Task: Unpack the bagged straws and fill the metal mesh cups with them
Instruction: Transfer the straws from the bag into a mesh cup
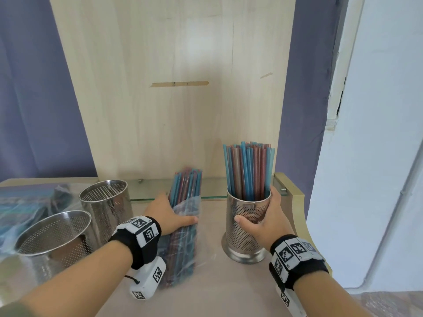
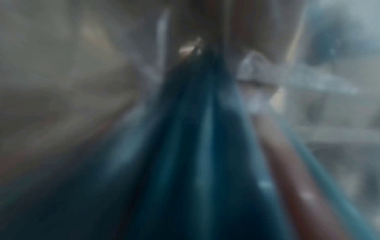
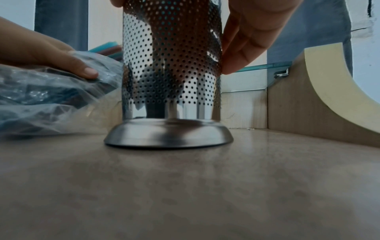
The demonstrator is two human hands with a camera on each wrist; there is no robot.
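A perforated metal cup (image 1: pixel 246 236) (image 3: pixel 171 78) stands upright on the tabletop at the right, full of blue and reddish straws (image 1: pixel 248 170). My right hand (image 1: pixel 263 218) (image 3: pixel 252 35) grips its upper wall, thumb on the near side. My left hand (image 1: pixel 170 216) (image 3: pixel 47 55) grips a clear plastic bag of straws (image 1: pixel 183 225) (image 3: pixel 47 95) lying in the middle, its straws sticking out of the open far end. The left wrist view is a blur of blue and red straws (image 2: pixel 195 154). Two empty mesh cups (image 1: pixel 105 202) (image 1: pixel 55 234) stand at the left.
More bagged straws (image 1: pixel 27 204) lie at the far left behind the empty cups. A glass shelf (image 1: pixel 212 191) (image 3: pixel 265 66) runs along the wooden back panel. A raised wooden side wall (image 1: pixel 295 197) (image 3: pixel 308 100) bounds the table at the right.
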